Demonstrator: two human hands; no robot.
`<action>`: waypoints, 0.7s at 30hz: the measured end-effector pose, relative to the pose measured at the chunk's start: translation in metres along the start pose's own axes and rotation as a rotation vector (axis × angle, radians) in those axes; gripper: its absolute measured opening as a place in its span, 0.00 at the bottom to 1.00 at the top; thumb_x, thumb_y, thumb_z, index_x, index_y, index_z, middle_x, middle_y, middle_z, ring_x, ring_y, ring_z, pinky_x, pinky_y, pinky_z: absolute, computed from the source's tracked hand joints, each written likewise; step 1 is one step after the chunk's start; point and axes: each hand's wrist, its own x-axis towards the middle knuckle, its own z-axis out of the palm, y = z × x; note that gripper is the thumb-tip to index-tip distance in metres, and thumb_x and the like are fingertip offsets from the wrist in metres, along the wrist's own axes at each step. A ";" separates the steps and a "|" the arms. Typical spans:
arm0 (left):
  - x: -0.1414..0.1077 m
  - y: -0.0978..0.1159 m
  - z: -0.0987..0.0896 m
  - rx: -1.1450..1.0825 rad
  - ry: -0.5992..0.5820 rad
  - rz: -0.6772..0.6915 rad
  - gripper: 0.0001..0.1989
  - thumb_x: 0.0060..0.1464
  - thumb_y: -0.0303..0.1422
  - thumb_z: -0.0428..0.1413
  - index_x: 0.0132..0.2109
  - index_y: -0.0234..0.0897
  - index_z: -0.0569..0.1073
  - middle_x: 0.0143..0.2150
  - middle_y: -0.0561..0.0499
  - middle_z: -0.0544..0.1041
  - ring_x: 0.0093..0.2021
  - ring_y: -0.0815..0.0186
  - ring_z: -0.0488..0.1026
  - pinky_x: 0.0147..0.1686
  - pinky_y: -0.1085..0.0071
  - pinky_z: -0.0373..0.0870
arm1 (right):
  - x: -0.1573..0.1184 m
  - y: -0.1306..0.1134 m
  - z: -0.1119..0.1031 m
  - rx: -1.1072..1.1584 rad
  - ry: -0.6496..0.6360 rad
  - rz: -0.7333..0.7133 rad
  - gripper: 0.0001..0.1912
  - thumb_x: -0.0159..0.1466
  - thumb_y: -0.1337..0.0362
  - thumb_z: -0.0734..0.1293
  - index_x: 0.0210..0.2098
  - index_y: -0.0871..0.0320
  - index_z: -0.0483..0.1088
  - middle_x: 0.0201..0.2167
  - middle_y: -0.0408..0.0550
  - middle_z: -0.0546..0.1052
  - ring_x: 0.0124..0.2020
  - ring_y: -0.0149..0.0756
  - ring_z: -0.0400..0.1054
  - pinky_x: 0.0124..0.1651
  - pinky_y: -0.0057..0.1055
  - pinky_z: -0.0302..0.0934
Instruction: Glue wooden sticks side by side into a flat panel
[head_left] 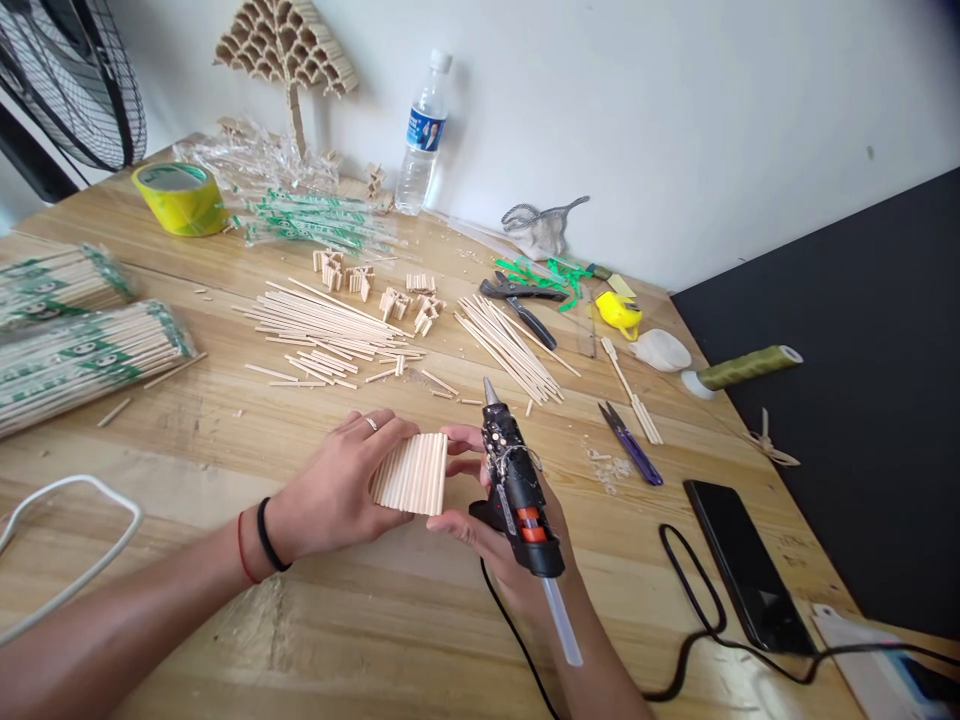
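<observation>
My left hand (337, 485) is closed around a small panel of wooden sticks (412, 475), the sticks lying side by side. Tucked in my right hand (499, 545) is a black hot glue gun (517, 480) with its nozzle pointing away from me and a clear glue stick out of its back. The right fingertips and thumb also reach the panel's right edge. Most of the grip on the gun is hidden behind it. Beyond my hands lie loose thin sticks (322, 325), short cut pieces (322, 368) and several small glued stick clusters (394, 303).
Packs of sticks (82, 360) lie at left, near yellow tape (180, 200). Farther back stand a water bottle (424, 140) and a stick-built tree (289, 60). Pliers (525, 295), scissors (631, 445) and a phone (746, 565) are at right. The gun's black cord (517, 635) trails below.
</observation>
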 end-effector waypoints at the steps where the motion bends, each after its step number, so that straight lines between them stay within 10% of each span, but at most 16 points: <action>1: 0.000 0.000 0.000 0.009 0.000 0.000 0.26 0.56 0.40 0.70 0.56 0.37 0.70 0.48 0.44 0.77 0.46 0.51 0.77 0.47 0.56 0.71 | 0.000 0.000 -0.001 -0.018 0.003 -0.022 0.33 0.58 0.53 0.84 0.60 0.45 0.74 0.53 0.50 0.81 0.45 0.47 0.78 0.50 0.46 0.74; 21: -0.003 -0.001 -0.001 -0.116 0.005 0.074 0.32 0.64 0.42 0.63 0.71 0.41 0.64 0.60 0.39 0.75 0.58 0.50 0.75 0.58 0.52 0.71 | 0.005 -0.006 -0.013 -0.079 -0.043 0.073 0.34 0.58 0.53 0.84 0.61 0.46 0.75 0.54 0.52 0.82 0.48 0.49 0.79 0.45 0.44 0.75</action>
